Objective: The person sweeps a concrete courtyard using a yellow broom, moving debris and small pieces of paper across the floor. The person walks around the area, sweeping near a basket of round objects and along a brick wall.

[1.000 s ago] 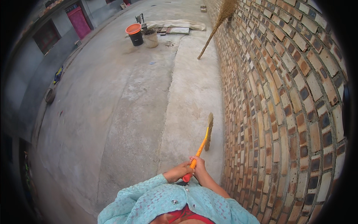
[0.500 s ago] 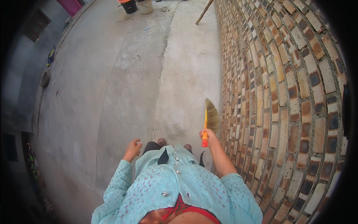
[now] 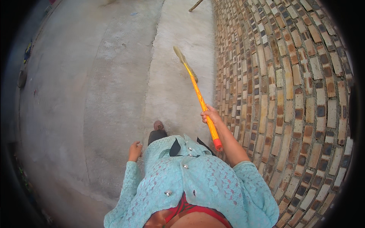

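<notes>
My right hand (image 3: 211, 115) is wrapped round the orange-yellow handle of a broom (image 3: 199, 93). Its red end cap points back toward my body, beside my forearm. From the hand the broom slants forward and to the left, with its pale straw bristles (image 3: 182, 60) over the concrete floor. I cannot tell whether the bristles touch the ground. By my left hip hangs my left hand (image 3: 135, 151), holding nothing, its fingers loosely bent and apart from the palm.
A tall brick wall (image 3: 281, 95) runs along my right side. Underfoot lies a grey concrete floor (image 3: 118, 76) with a cracked seam. A stick (image 3: 195, 5) stands at the far end near the wall. A round dark object (image 3: 22, 78) lies by the left edge.
My right hand has swung the broom from upright to stretched forward and left, showing more handle. My left shoe is further forward, and the far buckets have left the view.
</notes>
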Demonstrator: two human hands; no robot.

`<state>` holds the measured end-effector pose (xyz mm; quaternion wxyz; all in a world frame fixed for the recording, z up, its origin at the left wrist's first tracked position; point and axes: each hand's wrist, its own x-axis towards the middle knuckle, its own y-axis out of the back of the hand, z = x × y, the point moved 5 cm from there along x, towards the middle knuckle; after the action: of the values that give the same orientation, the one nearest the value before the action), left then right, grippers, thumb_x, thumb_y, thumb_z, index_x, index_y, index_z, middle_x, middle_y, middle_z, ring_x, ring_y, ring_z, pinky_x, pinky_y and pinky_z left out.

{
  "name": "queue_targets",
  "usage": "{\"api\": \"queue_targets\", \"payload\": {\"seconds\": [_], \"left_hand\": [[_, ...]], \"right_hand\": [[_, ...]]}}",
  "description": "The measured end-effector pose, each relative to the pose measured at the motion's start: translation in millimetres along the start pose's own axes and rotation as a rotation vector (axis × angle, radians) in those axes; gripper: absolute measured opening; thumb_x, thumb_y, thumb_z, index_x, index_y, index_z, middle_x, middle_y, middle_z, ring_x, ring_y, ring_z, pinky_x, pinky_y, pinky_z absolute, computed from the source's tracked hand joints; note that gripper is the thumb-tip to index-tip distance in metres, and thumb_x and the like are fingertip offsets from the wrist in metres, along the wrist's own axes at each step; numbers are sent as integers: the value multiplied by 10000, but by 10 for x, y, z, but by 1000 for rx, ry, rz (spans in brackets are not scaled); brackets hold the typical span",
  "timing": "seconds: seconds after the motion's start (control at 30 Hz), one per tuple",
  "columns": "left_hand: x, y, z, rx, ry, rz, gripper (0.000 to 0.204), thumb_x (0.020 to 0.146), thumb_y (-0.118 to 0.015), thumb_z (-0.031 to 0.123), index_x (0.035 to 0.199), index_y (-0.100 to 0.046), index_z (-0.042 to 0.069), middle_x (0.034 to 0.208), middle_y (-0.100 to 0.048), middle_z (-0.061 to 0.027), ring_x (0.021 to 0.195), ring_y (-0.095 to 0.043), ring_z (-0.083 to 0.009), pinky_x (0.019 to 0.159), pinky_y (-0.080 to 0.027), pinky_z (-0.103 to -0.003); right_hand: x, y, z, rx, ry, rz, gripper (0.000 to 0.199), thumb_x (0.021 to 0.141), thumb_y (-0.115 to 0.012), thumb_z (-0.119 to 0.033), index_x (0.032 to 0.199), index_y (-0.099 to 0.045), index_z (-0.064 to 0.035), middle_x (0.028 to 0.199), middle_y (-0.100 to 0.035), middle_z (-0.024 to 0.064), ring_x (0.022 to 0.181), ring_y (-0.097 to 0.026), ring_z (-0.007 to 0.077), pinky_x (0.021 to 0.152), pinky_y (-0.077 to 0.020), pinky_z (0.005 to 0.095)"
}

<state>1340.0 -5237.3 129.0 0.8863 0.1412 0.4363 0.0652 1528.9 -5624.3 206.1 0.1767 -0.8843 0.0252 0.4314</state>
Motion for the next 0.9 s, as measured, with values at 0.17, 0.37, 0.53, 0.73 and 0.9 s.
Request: {"api": "queue_targets", "payload": {"seconds": [0.17, 0.37, 0.53, 0.73, 0.9], "left_hand": [[379, 16, 528, -77, 1, -49, 354, 762, -514, 159, 1080, -482, 8, 642, -507, -67, 437, -498, -137, 352, -418, -270], [509, 249, 697, -129, 108, 29, 353, 777, -497, 147, 1102, -459, 12, 642, -471, -51, 420, -471, -127, 342, -408, -267], [112, 308, 560, -222, 218, 208, 347, 780, -494, 127, 1100, -454, 0, 645, -476, -63, 409, -468, -128, 337, -413, -270], [83, -164, 711, -78, 341, 43, 336, 786, -493, 131, 1091, -457, -7, 657, -492, -72, 411, -470, -130, 338, -412, -267], [440, -373, 1310, -198, 148, 46, 337, 789, -492, 142, 1088, -462, -9, 658, -490, -64, 417, -466, -121, 347, -402, -253]], "right_hand": [[163, -49, -290, 3, 55, 94, 818, 685, -492, 82, 1335, -51, -147, 620, -442, 56, 447, -440, 124, 357, -372, 243], [1093, 551, -319, 403, 14, 149, 378, 702, -465, 67, 1017, -314, -77, 600, -431, 54, 430, -420, 118, 350, -357, 225], [1866, 640, -188, 312, -156, 160, 235, 719, -446, 51, 871, -317, -74, 573, -417, 52, 418, -404, 115, 346, -348, 215], [1345, 824, -485, 233, -259, -154, 537, 707, -483, 45, 1184, -285, -101, 624, -440, 70, 448, -411, 112, 373, -344, 224], [506, 1079, -939, 181, -256, -152, 756, 700, -488, 58, 1307, -114, -195, 706, -447, 83, 475, -402, 94, 386, -322, 214]]}}
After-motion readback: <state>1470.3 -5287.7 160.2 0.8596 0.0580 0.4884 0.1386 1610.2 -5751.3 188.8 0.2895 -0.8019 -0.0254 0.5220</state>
